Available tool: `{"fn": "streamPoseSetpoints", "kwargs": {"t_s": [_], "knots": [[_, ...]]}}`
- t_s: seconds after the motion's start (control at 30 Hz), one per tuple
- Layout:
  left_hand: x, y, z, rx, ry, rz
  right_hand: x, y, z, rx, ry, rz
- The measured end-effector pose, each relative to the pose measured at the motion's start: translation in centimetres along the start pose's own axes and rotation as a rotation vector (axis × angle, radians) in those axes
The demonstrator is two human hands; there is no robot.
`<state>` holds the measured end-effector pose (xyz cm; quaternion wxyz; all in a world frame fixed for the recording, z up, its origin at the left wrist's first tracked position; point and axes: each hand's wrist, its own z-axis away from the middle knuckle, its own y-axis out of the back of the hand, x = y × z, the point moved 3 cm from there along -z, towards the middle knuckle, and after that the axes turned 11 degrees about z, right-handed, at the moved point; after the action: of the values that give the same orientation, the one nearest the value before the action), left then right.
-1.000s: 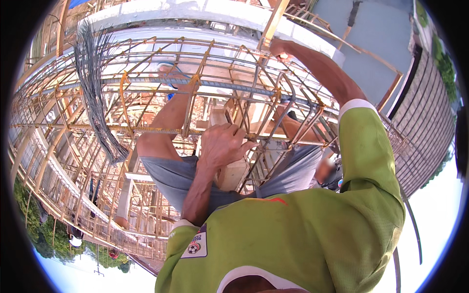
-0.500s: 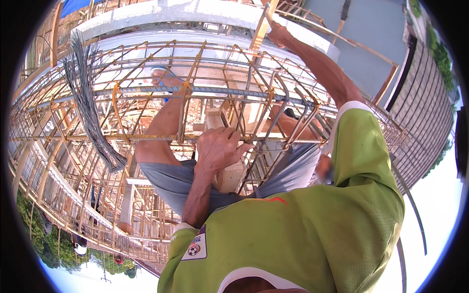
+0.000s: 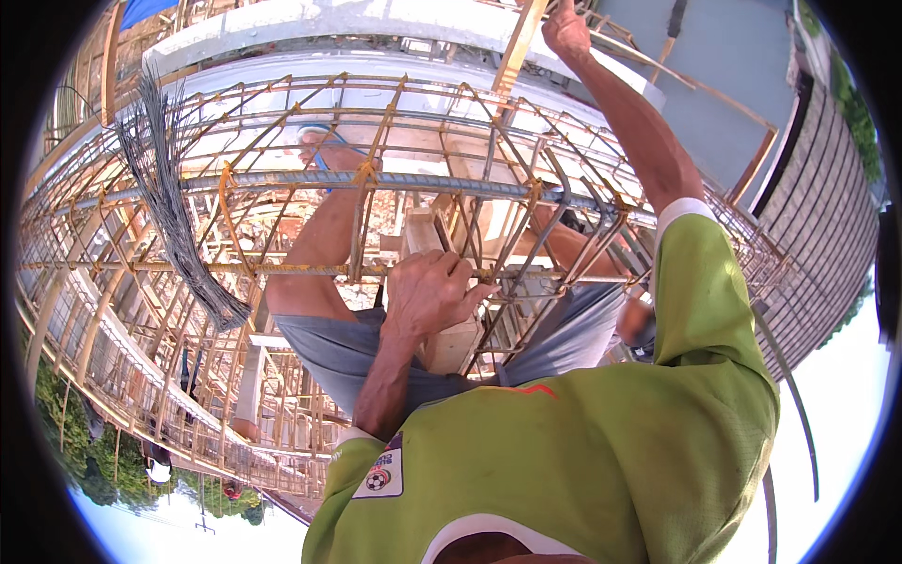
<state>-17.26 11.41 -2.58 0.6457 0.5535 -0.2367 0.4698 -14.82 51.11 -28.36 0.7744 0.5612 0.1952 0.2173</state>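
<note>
My left hand [image 3: 425, 299] is closed over a rusty lengthwise rebar [image 3: 319, 269] of a long reinforcing cage, with the thumb pointing right along the bar. Raised at the top of the view, my right hand [image 3: 567, 36] is closed like a fist; whatever it grips is cut off by the picture's upper edge. A thicker grey ribbed rebar [image 3: 310, 177] runs across the cage between my hands, crossed by bent stirrups [image 3: 368, 179] tied with wire. On the left, a bundle of grey tie wire [image 3: 174, 207] hangs over the bars.
My legs straddle timber pieces [image 3: 423, 230] inside the cage. A pale concrete ledge [image 3: 338, 28] curves behind it, with an upright wooden post [image 3: 519, 52] nearby. A tiled roof [image 3: 817, 197] lies to the right. Wooden framing [image 3: 249, 390] spreads below left, with people in the distance.
My right hand has moved up and right, toward the picture's top edge; the pale handle seen in it before is now out of sight. My left hand keeps its hold on the rebar.
</note>
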Motion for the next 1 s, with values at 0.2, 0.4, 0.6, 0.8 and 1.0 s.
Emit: {"fn": "streamPoseSetpoints", "kwargs": {"t_s": [0.2,0.4,0.6,0.8,1.0], "knots": [[-0.1,0.3,-0.2,0.02,0.01,-0.004,-3.9,-3.7,5.7,-1.343,-0.085,0.001],[0.1,0.7,-0.2,-0.013,-0.026,0.015,-2.2,-4.5,6.6,-1.139,-0.156,-0.13],[0.4,0.8,-0.5,-0.096,0.022,0.012,0.6,-1.2,0.8,-0.579,-0.131,-0.214],[0.5,1.9,-1.2,-0.223,0.123,0.116,-0.2,-3.6,7.2,-1.216,0.004,-0.001],[-4.4,2.0,-3.7,-0.443,0.308,0.03,-0.6,-3.1,8.0,-1.165,-0.035,-0.037]]}}
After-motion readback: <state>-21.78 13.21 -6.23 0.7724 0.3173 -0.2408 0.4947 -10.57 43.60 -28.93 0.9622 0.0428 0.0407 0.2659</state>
